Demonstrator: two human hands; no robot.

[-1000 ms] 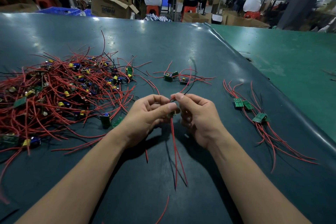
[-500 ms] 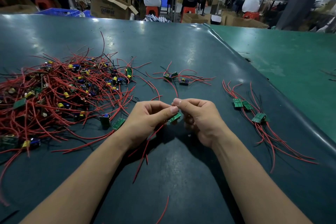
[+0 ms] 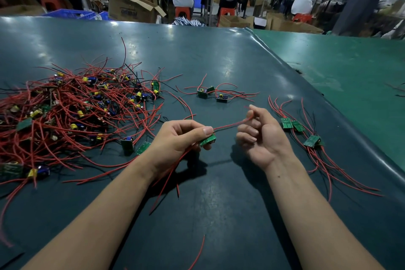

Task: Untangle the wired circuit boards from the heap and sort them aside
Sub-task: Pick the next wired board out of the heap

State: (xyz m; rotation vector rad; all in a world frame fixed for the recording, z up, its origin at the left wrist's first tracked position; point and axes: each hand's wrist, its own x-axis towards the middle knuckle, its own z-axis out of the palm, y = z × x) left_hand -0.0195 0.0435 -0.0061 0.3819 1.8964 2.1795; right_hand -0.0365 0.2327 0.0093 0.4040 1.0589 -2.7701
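Hands first: our left hand (image 3: 175,140) pinches a small green circuit board (image 3: 208,140) above the dark tabletop (image 3: 219,55), while our right hand (image 3: 260,136) pinches its red wire (image 3: 232,124) stretched between them. Heap (image 3: 72,112) lies left; sorted boards (image 3: 304,131) lie right, three more (image 3: 211,94) beyond.

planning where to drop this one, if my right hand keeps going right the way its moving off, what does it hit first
Probably the sorted boards lying just right of the right hand, the nearest pair first; depth is hard to judge, so the hand may pass above them.
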